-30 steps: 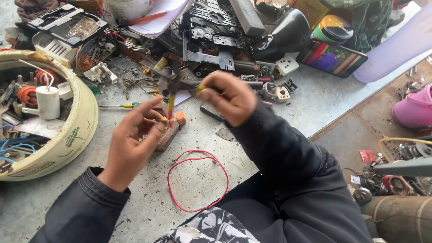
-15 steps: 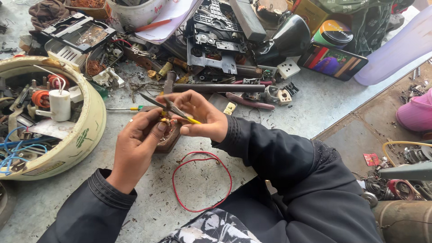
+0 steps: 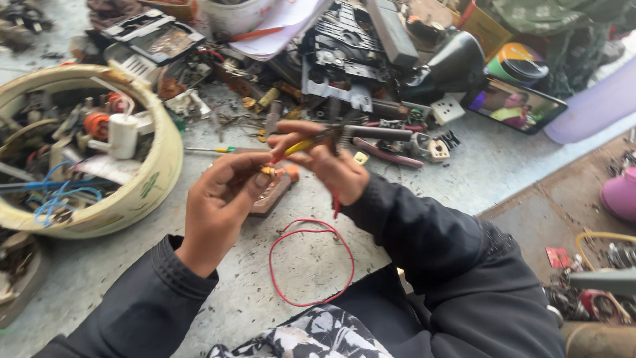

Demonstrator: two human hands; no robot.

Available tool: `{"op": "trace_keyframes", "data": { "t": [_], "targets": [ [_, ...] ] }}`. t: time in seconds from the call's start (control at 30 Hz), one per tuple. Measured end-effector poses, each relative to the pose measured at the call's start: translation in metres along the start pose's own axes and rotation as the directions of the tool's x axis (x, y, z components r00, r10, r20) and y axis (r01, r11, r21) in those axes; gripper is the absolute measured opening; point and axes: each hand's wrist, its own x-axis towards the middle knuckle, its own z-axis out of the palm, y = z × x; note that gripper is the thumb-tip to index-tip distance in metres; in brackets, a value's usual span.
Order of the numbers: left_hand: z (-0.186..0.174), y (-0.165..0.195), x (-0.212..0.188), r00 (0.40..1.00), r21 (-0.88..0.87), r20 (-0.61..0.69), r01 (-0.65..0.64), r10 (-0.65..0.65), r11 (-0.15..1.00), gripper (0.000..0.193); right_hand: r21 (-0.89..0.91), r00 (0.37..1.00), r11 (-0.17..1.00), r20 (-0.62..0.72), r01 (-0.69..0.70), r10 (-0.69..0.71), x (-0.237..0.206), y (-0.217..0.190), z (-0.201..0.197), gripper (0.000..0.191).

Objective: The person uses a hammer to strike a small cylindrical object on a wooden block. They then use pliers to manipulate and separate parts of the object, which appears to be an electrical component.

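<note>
Above floor | left hand [image 3: 222, 199] pinching one part [image 3: 269, 172] | right hand [image 3: 324, 162] gripping one pliers [image 3: 311, 142]

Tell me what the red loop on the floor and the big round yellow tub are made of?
The red loop looks like thin wire in smooth plastic coating: it bends in a springy curl and keeps an even colour. The yellow tub seems to be hard plastic, dull and scuffed, with a thick rounded rim; it might be an old appliance shell.

Bowl [image 3: 149, 192] left of hands; wire loop [image 3: 310, 265] before them; phone [image 3: 513, 105] right (behind: scrap heap [image 3: 344, 59]).
</note>
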Motion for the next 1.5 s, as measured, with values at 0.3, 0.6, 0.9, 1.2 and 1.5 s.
{"op": "trace_keyframes", "data": {
  "t": [0.3,0.6,0.9,1.2,1.5],
  "targets": [
    [-0.009,-0.002,0.0,0.995,-0.153,-0.091,0.019,-0.033,0.988,0.026,-0.788,0.946,0.55,0.122,0.276,-0.3,-0.003,-0.016,0.013,0.044],
    [-0.007,0.01,-0.007,0.999,-0.291,0.005,0.039,-0.039,0.956,0.021,-0.972,0.882,-0.002,0.214,0.235,-0.419,0.009,-0.024,0.017,0.047],
    [-0.015,0.02,-0.007,0.978,0.197,-0.008,-0.202,0.207,0.96,0.023,-0.968,0.902,-0.182,0.231,0.175,-0.364,0.012,-0.026,0.014,0.06],
    [-0.02,0.019,0.0,0.999,0.087,-0.037,-0.011,0.014,0.996,0.024,-0.961,0.931,-0.218,0.227,0.167,-0.286,0.015,-0.022,0.004,0.055],
    [-0.026,0.008,0.002,0.998,-0.032,-0.03,0.053,-0.054,0.998,0.022,-0.979,0.957,-0.091,0.197,0.181,-0.213,0.015,-0.019,-0.001,0.041]
  ]
}}
